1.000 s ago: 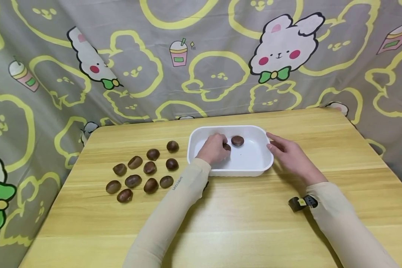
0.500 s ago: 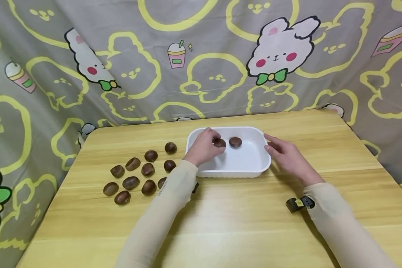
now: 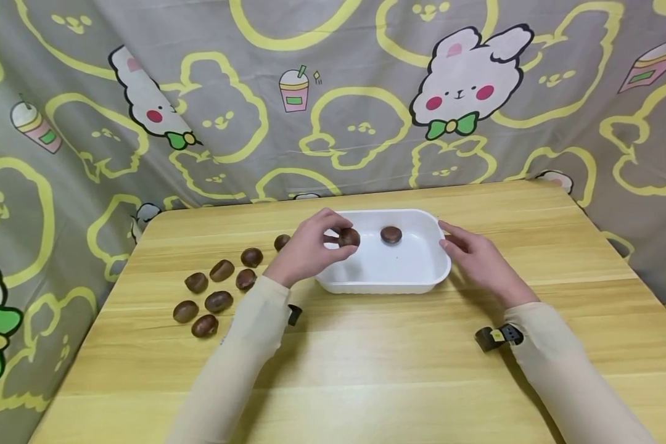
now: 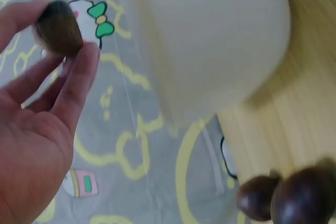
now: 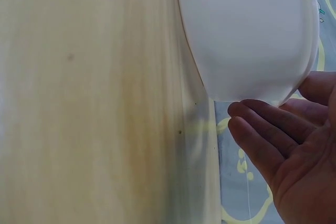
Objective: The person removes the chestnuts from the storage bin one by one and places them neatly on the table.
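My left hand [image 3: 302, 251] pinches a brown chestnut [image 3: 348, 238] between thumb and fingertips, raised over the left end of a white tray [image 3: 385, 287]. In the left wrist view, that same chestnut [image 4: 59, 29] sits at the fingertips, apart from the blurred tray wall. One chestnut [image 3: 391, 234] lies inside the tray, toward its back. At the tray's right end is my right hand [image 3: 485, 264], its fingertips against the outer wall. The right wrist view has those fingers [image 5: 273, 135] fairly straight, touching the white tray [image 5: 249, 40] near its rim.
Several loose chestnuts [image 3: 219, 301] lie on the wooden table [image 3: 366, 370] left of the tray, some hidden behind the left hand and sleeve. A patterned curtain [image 3: 361, 129] hangs along the table's back edge. Both wrists carry small black devices [image 3: 497, 337].
The left hand has lifted a chestnut from inside the tray and carried it left toward the tray's end. The right hand keeps its place at the right end.
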A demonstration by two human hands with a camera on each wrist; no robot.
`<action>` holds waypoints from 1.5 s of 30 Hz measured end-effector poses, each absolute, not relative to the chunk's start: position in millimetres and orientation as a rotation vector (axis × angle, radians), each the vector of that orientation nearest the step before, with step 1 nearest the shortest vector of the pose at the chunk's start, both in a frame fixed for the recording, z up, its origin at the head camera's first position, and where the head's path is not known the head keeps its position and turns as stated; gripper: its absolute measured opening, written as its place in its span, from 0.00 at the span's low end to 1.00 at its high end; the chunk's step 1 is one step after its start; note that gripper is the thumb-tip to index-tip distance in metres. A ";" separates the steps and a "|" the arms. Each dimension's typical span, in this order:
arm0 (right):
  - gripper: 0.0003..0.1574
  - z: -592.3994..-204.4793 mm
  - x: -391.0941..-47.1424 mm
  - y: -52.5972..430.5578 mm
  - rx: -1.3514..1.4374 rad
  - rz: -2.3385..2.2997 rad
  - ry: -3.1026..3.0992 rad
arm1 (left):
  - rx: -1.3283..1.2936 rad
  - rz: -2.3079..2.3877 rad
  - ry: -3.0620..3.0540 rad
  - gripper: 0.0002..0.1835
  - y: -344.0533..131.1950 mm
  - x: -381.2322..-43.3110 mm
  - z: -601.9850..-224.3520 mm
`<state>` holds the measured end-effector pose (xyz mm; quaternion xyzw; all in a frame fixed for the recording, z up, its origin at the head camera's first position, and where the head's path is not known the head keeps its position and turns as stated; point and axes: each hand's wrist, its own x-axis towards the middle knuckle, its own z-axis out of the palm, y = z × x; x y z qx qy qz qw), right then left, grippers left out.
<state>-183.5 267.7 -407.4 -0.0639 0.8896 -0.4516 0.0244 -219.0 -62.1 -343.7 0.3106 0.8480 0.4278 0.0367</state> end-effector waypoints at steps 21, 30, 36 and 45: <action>0.35 -404.2 -183.5 265.4 -0.199 -1.391 2.750 | 0.865 1.044 2.725 0.19 -147.6 -169.0 -334.8; 0.35 -404.6 -183.5 264.9 -0.204 -1.401 2.746 | 0.893 1.012 2.625 0.21 -167.9 -153.0 -358.1; 0.36 -403.1 -182.6 264.9 -0.197 -1.392 2.749 | 0.877 0.933 2.571 0.21 -171.6 -145.4 -367.6; 0.35 -404.3 -181.8 264.9 -0.194 -1.397 2.746 | 0.943 0.805 2.521 0.19 -174.7 -140.6 -374.8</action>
